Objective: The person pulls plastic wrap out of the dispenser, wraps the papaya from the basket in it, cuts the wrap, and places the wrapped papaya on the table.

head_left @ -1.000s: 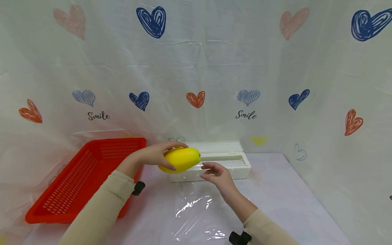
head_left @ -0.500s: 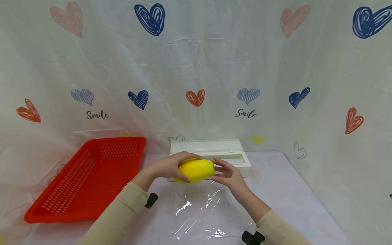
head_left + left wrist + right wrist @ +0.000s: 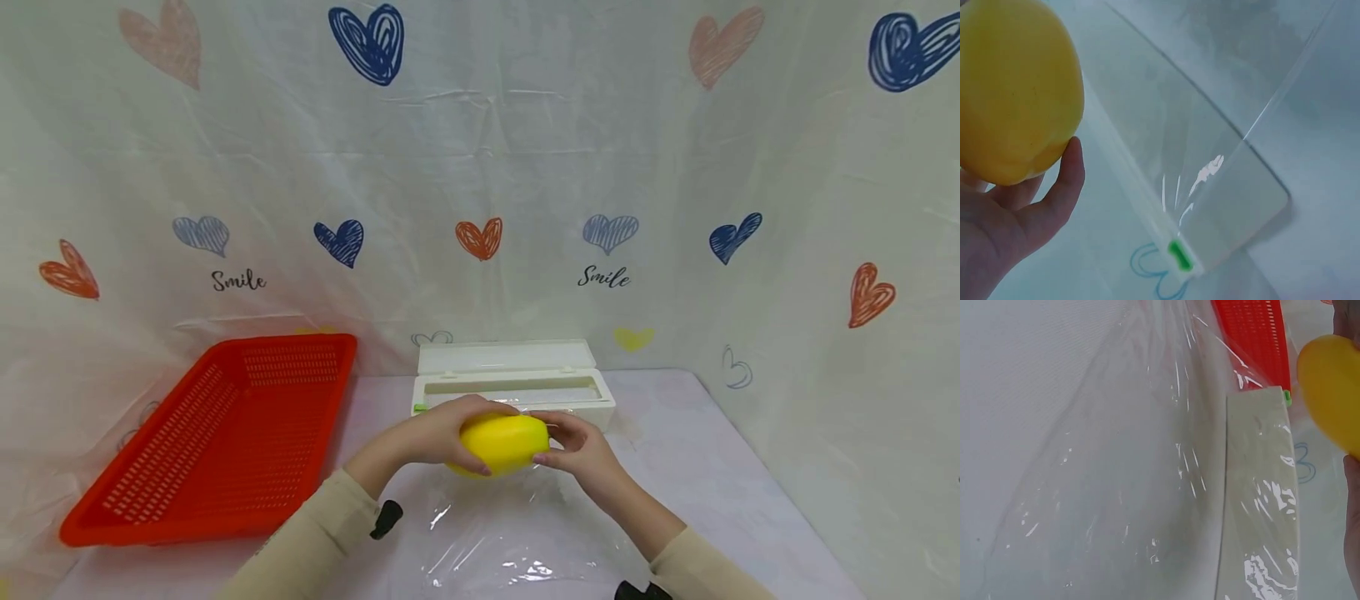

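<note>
Left hand (image 3: 438, 435) grips fruit (image 3: 506, 443) — long axis points right from that grip, right hand (image 3: 588, 457) holding its tip — film (image 3: 517, 537) below.

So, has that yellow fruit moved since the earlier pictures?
Yes: in the head view, the yellow fruit has shifted right and down against the white film dispenser.

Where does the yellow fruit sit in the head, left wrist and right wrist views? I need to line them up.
Head: yellow fruit just below centre, in front of the white box.
Left wrist: upper left, cut off by the picture's edge.
Right wrist: at the right edge, upper half, partly cut off.
Shared landmark: the green tab at one end of the white box, visible in all three.
</note>
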Demonstrator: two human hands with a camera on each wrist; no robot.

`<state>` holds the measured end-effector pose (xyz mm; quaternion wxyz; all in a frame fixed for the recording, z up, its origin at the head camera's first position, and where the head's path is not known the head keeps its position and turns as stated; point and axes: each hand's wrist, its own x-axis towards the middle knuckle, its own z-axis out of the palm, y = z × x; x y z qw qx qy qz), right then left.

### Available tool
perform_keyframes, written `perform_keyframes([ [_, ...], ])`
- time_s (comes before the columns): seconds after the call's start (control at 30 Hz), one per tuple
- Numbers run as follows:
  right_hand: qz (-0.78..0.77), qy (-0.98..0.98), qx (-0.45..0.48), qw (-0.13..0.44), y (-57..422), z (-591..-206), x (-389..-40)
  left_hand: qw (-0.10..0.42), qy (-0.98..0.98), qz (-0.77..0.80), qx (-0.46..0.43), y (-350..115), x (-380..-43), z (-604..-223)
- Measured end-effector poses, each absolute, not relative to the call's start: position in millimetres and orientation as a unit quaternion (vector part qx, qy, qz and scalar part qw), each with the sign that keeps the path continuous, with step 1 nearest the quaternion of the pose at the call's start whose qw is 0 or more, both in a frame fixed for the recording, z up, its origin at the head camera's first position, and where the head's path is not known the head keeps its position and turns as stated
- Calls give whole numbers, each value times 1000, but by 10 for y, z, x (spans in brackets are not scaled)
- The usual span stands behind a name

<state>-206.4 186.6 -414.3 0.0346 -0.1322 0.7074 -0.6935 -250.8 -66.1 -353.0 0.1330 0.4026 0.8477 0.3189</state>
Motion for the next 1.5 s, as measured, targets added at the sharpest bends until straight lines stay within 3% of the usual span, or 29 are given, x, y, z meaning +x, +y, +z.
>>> perform_keyframes([
  [0.53, -690, 713, -117, 33, 2056, -4241, -1985, 112, 844, 370, 371, -621, -2463, -3753],
  [0.87, -653, 742, -132, 78, 2202, -4412, -2040, 84, 855, 379, 344, -556, -2426, -4026],
  [1.17, -619, 766, -135, 109, 2284, -4562, -2102, 113, 884, 357, 279, -447, -2365, -4242],
  [1.5, -599, 778, -132, 137, 2306, -4658, -2099, 127, 893, 336, 271, -433, -2292, -4308],
])
